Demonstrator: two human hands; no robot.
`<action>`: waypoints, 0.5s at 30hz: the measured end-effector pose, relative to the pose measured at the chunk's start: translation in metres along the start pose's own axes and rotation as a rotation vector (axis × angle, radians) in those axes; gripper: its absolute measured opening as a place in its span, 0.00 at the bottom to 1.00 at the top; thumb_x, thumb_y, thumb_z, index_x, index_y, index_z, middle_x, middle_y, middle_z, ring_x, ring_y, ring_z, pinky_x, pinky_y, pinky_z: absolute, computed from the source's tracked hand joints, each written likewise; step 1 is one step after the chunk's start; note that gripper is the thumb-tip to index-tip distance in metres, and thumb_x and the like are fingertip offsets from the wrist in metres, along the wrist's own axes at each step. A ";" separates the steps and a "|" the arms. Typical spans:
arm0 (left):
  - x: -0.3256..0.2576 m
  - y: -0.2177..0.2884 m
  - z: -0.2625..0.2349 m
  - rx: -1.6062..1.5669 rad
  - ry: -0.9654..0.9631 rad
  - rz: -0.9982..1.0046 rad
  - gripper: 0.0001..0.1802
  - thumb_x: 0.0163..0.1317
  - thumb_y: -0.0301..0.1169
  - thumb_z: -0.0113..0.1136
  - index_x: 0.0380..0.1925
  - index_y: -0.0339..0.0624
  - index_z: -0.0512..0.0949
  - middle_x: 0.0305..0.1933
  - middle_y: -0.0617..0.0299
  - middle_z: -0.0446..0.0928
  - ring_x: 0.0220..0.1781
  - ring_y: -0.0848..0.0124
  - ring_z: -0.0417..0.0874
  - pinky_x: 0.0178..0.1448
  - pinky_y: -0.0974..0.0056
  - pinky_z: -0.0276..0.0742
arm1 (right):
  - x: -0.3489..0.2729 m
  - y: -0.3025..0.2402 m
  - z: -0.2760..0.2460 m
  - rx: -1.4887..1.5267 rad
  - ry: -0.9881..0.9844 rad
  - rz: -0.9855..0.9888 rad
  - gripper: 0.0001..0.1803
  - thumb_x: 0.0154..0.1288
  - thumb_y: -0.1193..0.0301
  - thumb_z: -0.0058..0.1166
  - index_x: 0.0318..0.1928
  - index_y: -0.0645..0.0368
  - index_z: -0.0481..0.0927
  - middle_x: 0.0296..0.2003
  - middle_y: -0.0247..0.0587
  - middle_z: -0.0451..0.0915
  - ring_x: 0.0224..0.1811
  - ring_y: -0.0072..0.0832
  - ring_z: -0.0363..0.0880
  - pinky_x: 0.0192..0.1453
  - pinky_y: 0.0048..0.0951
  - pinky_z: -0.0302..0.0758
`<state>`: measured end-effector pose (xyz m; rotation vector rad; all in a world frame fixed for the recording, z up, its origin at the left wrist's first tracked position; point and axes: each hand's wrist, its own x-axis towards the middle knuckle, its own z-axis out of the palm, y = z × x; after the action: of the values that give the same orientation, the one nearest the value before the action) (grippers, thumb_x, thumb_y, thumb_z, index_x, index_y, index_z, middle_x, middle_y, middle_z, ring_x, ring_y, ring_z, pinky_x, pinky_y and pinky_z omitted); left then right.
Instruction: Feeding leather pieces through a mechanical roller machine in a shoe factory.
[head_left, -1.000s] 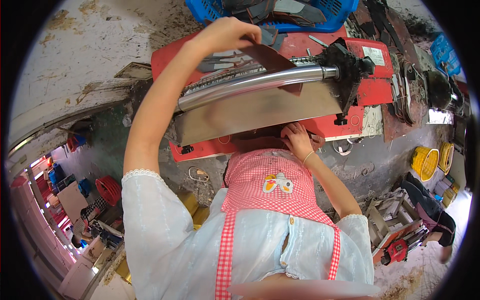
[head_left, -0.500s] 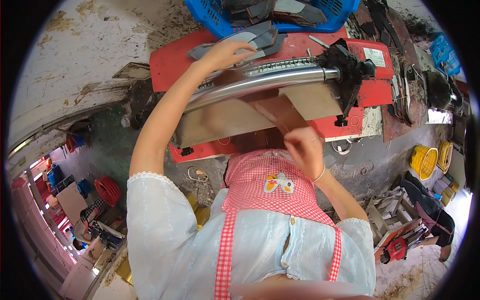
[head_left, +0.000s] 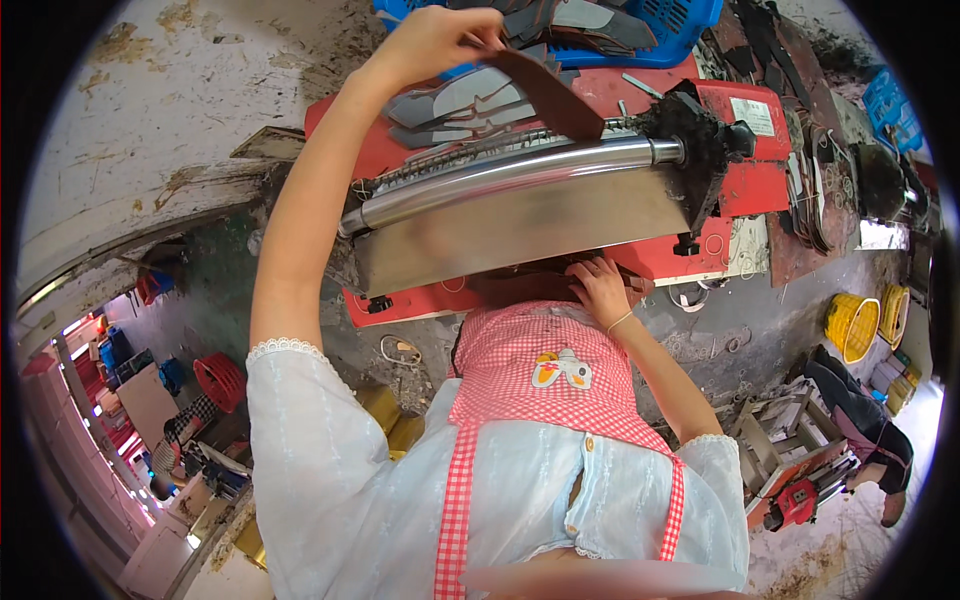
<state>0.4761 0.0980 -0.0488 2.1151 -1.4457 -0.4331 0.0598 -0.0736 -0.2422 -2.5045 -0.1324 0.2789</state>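
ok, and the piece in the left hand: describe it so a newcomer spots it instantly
Find the red machine with the long, shiny metal roller. At the roller's far side, the left hand grips one end of a dark brown strip. Unlike the grey pieces lying behind the roller, it is brown and held up.

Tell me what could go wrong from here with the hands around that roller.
The left hand holds the brown strip near one end, so its free end might swing and catch the roller.

Loose grey pieces lie on the red surface behind the roller; a low sweep of the strip could knock them.

The left forearm passes close to the roller's left end and might brush it; I can't tell whether it turns.
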 end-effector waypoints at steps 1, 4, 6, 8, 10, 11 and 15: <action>-0.008 -0.017 0.004 0.012 0.254 0.024 0.08 0.62 0.25 0.65 0.36 0.40 0.74 0.38 0.58 0.87 0.43 0.69 0.89 0.46 0.64 0.82 | 0.002 -0.001 -0.001 0.001 0.001 0.001 0.20 0.52 0.70 0.67 0.48 0.51 0.80 0.46 0.38 0.82 0.53 0.40 0.76 0.62 0.43 0.69; -0.037 -0.070 0.039 0.139 0.449 -0.126 0.09 0.60 0.28 0.65 0.40 0.49 0.77 0.44 0.64 0.86 0.48 0.61 0.87 0.50 0.59 0.82 | 0.012 -0.001 -0.005 0.100 0.035 -0.004 0.18 0.53 0.71 0.65 0.46 0.51 0.81 0.44 0.38 0.83 0.52 0.40 0.77 0.61 0.42 0.71; -0.056 -0.095 0.077 0.315 -0.020 -0.364 0.19 0.59 0.30 0.66 0.51 0.57 0.77 0.63 0.60 0.78 0.63 0.57 0.79 0.62 0.55 0.78 | 0.015 0.005 0.000 0.129 0.118 -0.029 0.16 0.53 0.72 0.65 0.44 0.51 0.80 0.43 0.38 0.83 0.53 0.41 0.78 0.60 0.43 0.72; -0.089 -0.116 0.108 0.418 -0.337 -0.396 0.26 0.63 0.40 0.65 0.62 0.59 0.75 0.76 0.47 0.61 0.76 0.49 0.62 0.74 0.52 0.65 | 0.019 -0.003 -0.007 0.094 0.143 -0.061 0.16 0.53 0.73 0.65 0.44 0.52 0.80 0.43 0.38 0.84 0.53 0.41 0.78 0.60 0.43 0.72; -0.089 -0.110 0.115 0.215 -0.249 -0.468 0.23 0.66 0.42 0.62 0.61 0.57 0.76 0.75 0.47 0.63 0.76 0.51 0.63 0.74 0.53 0.65 | 0.014 -0.007 -0.015 0.057 0.173 -0.072 0.16 0.53 0.73 0.64 0.43 0.52 0.80 0.43 0.39 0.84 0.53 0.41 0.78 0.61 0.43 0.71; -0.090 -0.109 0.112 0.214 -0.250 -0.467 0.23 0.66 0.42 0.62 0.61 0.57 0.76 0.75 0.47 0.63 0.76 0.51 0.63 0.74 0.53 0.65 | 0.011 -0.008 -0.018 0.121 0.149 -0.131 0.15 0.54 0.74 0.64 0.44 0.53 0.79 0.42 0.40 0.84 0.51 0.42 0.80 0.59 0.43 0.73; -0.082 -0.091 0.082 0.055 -0.208 -0.405 0.20 0.69 0.42 0.60 0.58 0.52 0.78 0.69 0.46 0.69 0.72 0.52 0.69 0.72 0.53 0.67 | -0.004 -0.051 -0.062 0.606 -0.052 -0.027 0.14 0.61 0.75 0.63 0.47 0.56 0.77 0.39 0.43 0.84 0.44 0.45 0.84 0.50 0.40 0.79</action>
<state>0.4701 0.1791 -0.1715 2.4734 -1.1375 -0.7933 0.0690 -0.0680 -0.1628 -1.8943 -0.0855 0.3176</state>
